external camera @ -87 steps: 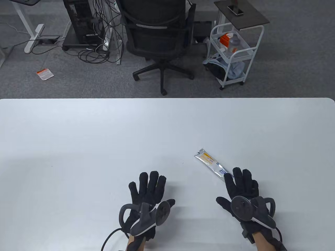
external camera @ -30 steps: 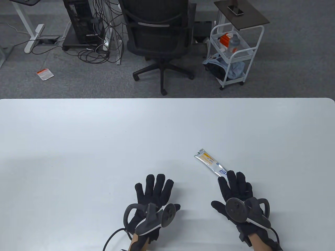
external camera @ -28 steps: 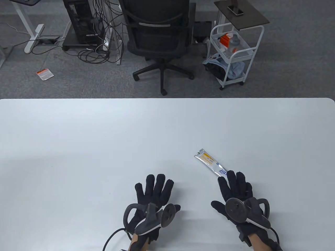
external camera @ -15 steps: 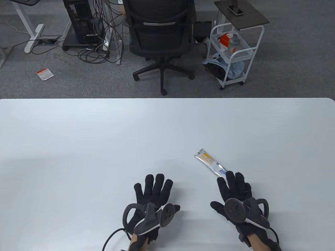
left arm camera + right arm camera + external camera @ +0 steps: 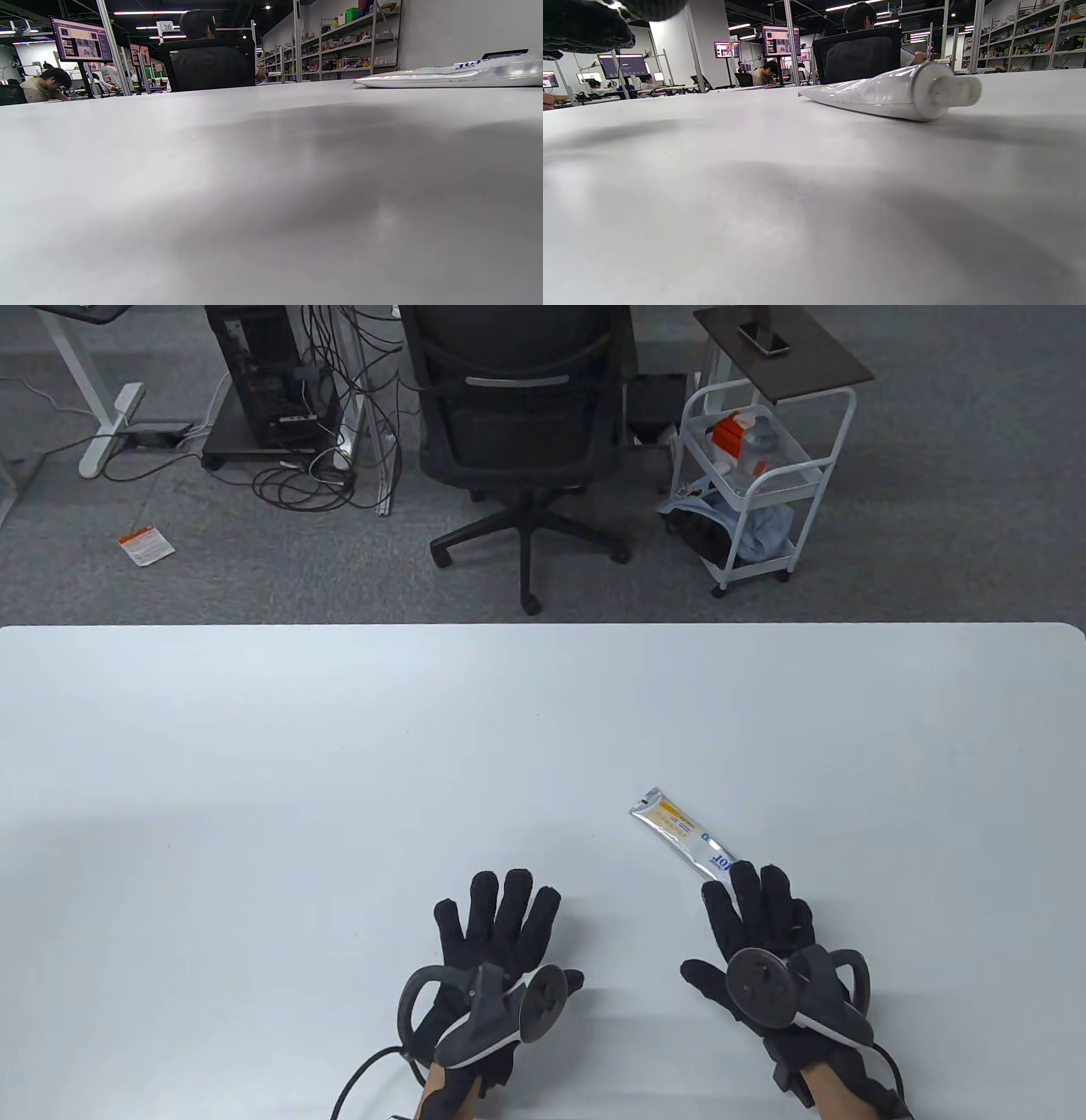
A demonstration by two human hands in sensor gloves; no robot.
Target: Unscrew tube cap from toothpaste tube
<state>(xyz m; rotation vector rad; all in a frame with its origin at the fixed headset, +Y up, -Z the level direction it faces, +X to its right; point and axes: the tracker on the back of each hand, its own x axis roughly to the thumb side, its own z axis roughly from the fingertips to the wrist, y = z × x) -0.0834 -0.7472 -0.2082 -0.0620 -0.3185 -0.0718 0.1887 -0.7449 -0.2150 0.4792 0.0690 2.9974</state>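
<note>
A silver toothpaste tube (image 5: 679, 830) with orange and blue print lies diagonally on the white table (image 5: 339, 746). Its white cap (image 5: 956, 90) is on the neck and shows in the right wrist view; in the table view my right hand hides it. My right hand (image 5: 759, 920) is spread flat, fingers extended over the tube's near end, holding nothing. My left hand (image 5: 496, 929) lies flat and open on the table to the left, apart from the tube. The tube also shows in the left wrist view (image 5: 449, 76).
Beyond the table's far edge stand a black office chair (image 5: 517, 415) and a white trolley (image 5: 751, 475). A cable (image 5: 361, 1073) trails from my left wrist near the table's front edge.
Since 2.9 s ago both hands have shifted slightly: the left one to the right, the right one to the left and toward me. In the last second they have barely moved.
</note>
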